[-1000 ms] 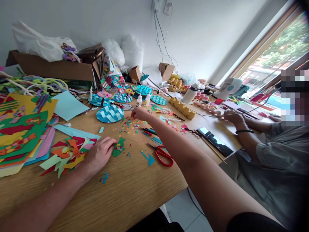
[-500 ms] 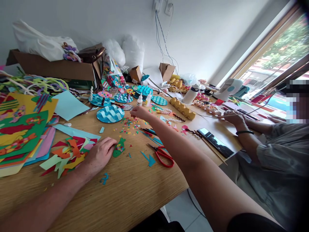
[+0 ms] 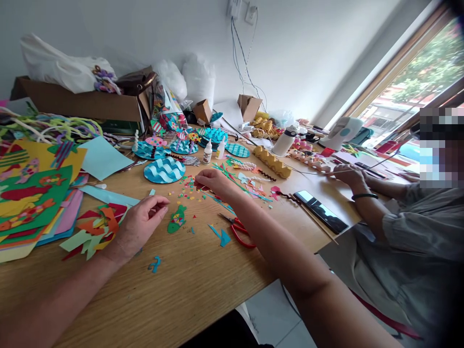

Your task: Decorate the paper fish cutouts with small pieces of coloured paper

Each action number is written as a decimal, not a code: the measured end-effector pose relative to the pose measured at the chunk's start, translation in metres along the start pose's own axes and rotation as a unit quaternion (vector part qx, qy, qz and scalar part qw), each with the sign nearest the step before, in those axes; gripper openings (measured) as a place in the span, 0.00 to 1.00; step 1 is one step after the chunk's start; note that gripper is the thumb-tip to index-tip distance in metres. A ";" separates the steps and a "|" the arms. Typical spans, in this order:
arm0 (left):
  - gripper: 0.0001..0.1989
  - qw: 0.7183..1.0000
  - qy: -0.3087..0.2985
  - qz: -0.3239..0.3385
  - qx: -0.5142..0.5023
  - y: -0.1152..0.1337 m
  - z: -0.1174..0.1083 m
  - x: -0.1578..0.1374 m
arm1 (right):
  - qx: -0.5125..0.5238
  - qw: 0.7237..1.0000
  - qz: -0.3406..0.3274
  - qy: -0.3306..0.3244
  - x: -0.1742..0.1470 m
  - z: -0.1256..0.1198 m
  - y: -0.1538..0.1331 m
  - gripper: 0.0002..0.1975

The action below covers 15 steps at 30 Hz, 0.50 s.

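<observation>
My left hand [image 3: 142,223] is raised slightly over the table, fingers loosely bent and the thumb apart from them; nothing shows between them. Just right of it lies a green paper fish [image 3: 177,219] with coloured patches on its body. My right hand [image 3: 214,183] is pinched above the small colourful paper bits [image 3: 186,188]; whatever its fingertips hold is too small or hidden. Red-handled scissors [image 3: 242,233] rest partly under my right forearm. Blue paper scraps [image 3: 223,237] lie beside them.
Paper offcuts [image 3: 99,227] and stacked coloured sheets [image 3: 61,217] are at left. A wavy blue disc [image 3: 165,170] and glue bottles [image 3: 207,152] stand farther back. To the right are a phone [image 3: 321,211], a wooden stick [image 3: 319,224] and another person's hands [image 3: 350,176].
My left hand has lifted off the green paper fish and turned, its thumb now showing. My right hand has drawn back from near the glue bottles toward me, over the paper bits.
</observation>
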<state>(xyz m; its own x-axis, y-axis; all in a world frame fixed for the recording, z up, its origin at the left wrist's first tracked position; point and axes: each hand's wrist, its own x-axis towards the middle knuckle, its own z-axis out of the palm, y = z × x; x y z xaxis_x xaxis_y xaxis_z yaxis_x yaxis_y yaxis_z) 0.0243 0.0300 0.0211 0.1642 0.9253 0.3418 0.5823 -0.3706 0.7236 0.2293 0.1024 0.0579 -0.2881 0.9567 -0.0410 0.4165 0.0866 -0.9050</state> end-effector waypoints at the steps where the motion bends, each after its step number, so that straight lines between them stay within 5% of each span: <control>1: 0.12 1.000 -0.012 -0.021 -0.017 0.001 0.000 0.002 | -0.023 1.000 -0.004 0.011 -0.003 0.001 0.002 0.08; 7: 0.15 0.979 -0.109 -0.101 -0.142 0.018 0.012 0.029 | -0.163 0.983 -0.052 0.065 -0.017 0.008 0.003 0.10; 15: 0.17 0.962 -0.096 -0.149 -0.205 0.030 0.033 0.054 | -0.208 0.969 -0.096 0.089 -0.026 0.008 0.002 0.09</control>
<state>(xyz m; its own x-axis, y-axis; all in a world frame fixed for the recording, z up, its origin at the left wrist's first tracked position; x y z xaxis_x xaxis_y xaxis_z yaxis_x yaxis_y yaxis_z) 0.0773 0.0714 0.0411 0.2062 0.9785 -0.0070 0.2689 -0.0498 0.9619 0.2312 0.0760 0.0535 -0.2560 0.9417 0.2183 0.6929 0.3362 -0.6378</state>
